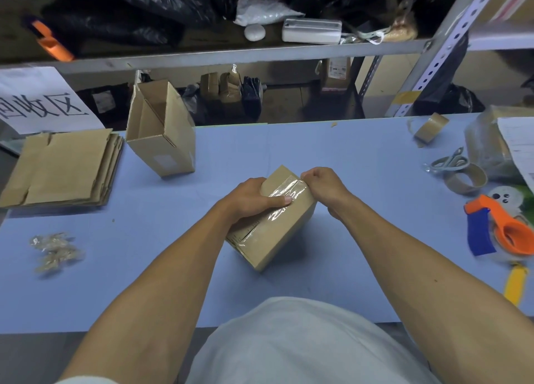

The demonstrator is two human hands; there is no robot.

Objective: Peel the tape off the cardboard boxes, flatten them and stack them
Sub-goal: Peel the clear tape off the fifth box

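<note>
Head view: both hands on a taped box

Left hand wraps the box, thumb flat on the clear tape. Right hand has fingers curled tight at the tape's far end; fingertips hidden, so the pinch itself can't be confirmed. Box sits tilted mid-table, its underside hidden. Left of the box: flattened stack, open box.
</note>
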